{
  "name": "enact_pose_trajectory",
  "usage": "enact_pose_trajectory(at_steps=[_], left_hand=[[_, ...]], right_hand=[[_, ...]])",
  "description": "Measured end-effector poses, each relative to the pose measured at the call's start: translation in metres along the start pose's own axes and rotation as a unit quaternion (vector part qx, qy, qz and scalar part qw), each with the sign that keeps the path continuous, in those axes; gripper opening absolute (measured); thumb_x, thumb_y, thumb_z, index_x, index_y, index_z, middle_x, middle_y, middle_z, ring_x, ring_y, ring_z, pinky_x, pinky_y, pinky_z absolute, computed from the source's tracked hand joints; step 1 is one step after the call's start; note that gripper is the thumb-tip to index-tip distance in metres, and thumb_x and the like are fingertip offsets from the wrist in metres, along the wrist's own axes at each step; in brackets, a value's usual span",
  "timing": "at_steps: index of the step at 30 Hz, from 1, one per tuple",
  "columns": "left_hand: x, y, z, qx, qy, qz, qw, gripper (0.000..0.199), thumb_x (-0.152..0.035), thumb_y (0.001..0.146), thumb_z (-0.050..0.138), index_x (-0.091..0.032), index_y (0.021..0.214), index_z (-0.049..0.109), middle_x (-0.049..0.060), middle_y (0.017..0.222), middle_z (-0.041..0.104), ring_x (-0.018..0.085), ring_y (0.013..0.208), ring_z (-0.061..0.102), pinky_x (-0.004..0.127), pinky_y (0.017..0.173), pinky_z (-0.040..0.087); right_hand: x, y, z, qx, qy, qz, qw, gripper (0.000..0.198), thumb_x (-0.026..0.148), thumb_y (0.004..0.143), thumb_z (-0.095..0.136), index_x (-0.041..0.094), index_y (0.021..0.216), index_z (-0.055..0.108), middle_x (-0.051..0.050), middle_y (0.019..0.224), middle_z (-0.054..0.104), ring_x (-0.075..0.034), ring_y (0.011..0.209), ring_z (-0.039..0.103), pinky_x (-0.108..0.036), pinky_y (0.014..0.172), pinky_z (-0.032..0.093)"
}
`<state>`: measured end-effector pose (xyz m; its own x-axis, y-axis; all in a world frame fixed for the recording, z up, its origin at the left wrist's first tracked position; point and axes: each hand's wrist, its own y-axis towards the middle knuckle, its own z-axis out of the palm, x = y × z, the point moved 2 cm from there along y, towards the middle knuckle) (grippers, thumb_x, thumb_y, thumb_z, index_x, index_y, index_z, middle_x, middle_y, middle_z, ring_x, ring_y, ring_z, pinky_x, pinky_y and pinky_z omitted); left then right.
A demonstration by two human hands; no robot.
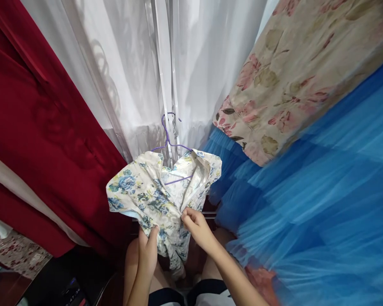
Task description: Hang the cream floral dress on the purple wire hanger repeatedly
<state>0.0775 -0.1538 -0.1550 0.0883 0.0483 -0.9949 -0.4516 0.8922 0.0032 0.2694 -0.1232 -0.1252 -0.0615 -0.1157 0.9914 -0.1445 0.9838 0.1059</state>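
A cream dress (147,191) with blue and yellow flowers hangs in front of me on a purple wire hanger (168,142). Its neckline gapes on the right, so the pale lining and the hanger's lower bar show. My right hand (194,223) pinches the front edge of the dress at the bottom of that opening. Lower down at the left, my left hand (148,246) grips the side of the dress, thumb on the outside and the other fingers mostly hidden behind the cloth. The lower part of the garment falls between my knees.
White curtains (124,85) and pale vertical strips (159,55) are behind the hanger. Red cloth (51,127) hangs at the left, above a dark surface with a lit phone-like screen (75,293). At the right are a beige floral fabric (284,93) and layered blue tulle (322,212).
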Motion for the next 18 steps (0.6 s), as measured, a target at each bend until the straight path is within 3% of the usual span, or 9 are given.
enact_pose_trajectory(at_steps=[2,3,5,8,10,13,15,18], left_hand=[[0.0,0.001,0.001,-0.084,0.043,0.155,0.983,0.049,-0.026,0.075,0.07,-0.024,0.119,0.05,0.01,0.125,0.056,0.026,0.116,0.056,0.042,0.102,0.044],[0.001,-0.001,0.006,-0.091,0.068,0.214,0.97,0.05,-0.026,0.076,0.069,-0.024,0.121,0.046,0.011,0.127,0.053,0.025,0.116,0.055,0.042,0.102,0.043],[0.002,-0.004,0.023,-0.017,0.114,0.267,0.957,0.048,-0.026,0.08,0.067,-0.022,0.123,0.045,0.012,0.125,0.054,0.025,0.116,0.055,0.042,0.1,0.045],[0.002,-0.009,0.052,0.14,0.171,0.245,0.944,0.025,-0.028,0.09,0.056,-0.02,0.113,0.053,0.012,0.109,0.063,0.025,0.104,0.062,0.038,0.09,0.049],[-0.003,-0.01,0.065,0.177,0.192,0.243,0.934,0.012,-0.027,0.094,0.048,-0.02,0.1,0.056,0.009,0.094,0.064,0.023,0.092,0.064,0.034,0.082,0.05],[-0.01,-0.006,0.071,0.231,0.24,0.252,0.909,0.013,-0.025,0.095,0.044,-0.021,0.089,0.054,0.006,0.084,0.063,0.021,0.082,0.063,0.03,0.075,0.047],[-0.012,-0.003,0.068,0.263,0.289,0.253,0.885,0.014,-0.024,0.096,0.043,-0.021,0.087,0.053,0.005,0.08,0.062,0.021,0.078,0.062,0.029,0.071,0.045],[-0.011,0.001,0.058,0.284,0.365,0.257,0.849,0.013,-0.023,0.095,0.043,-0.022,0.088,0.054,0.004,0.078,0.063,0.021,0.073,0.062,0.029,0.065,0.042]], right_hand=[[0.0,-0.003,-0.003,0.004,-0.006,0.028,1.0,0.029,0.031,0.091,0.049,0.021,0.064,0.045,0.006,0.049,0.042,-0.01,0.046,0.036,-0.024,0.049,0.027],[0.002,-0.005,-0.003,0.007,-0.009,0.04,0.999,0.027,0.03,0.09,0.05,0.021,0.065,0.046,0.006,0.048,0.044,-0.01,0.044,0.037,-0.024,0.048,0.028],[0.008,-0.009,0.0,0.015,-0.012,0.055,0.998,0.023,0.029,0.088,0.054,0.02,0.068,0.051,0.005,0.048,0.049,-0.01,0.043,0.042,-0.023,0.047,0.03],[0.025,-0.008,0.007,0.032,0.003,0.051,0.998,0.021,0.029,0.086,0.058,0.019,0.068,0.054,0.003,0.05,0.055,-0.011,0.044,0.049,-0.022,0.048,0.036],[0.04,0.002,0.006,0.019,0.025,0.036,0.999,0.021,0.029,0.085,0.058,0.019,0.067,0.055,0.003,0.048,0.057,-0.01,0.043,0.05,-0.022,0.047,0.038],[0.071,0.033,-0.003,-0.049,0.071,0.007,0.996,0.02,0.029,0.083,0.058,0.019,0.066,0.057,0.005,0.043,0.054,-0.009,0.036,0.042,-0.021,0.041,0.033],[0.097,0.059,-0.009,-0.082,0.092,-0.023,0.992,0.022,0.031,0.082,0.058,0.018,0.065,0.059,0.004,0.043,0.055,-0.008,0.033,0.037,-0.022,0.037,0.028],[0.135,0.095,-0.009,-0.08,0.127,-0.073,0.986,0.022,0.032,0.081,0.06,0.017,0.065,0.061,0.002,0.048,0.058,-0.007,0.034,0.037,-0.022,0.037,0.027]])
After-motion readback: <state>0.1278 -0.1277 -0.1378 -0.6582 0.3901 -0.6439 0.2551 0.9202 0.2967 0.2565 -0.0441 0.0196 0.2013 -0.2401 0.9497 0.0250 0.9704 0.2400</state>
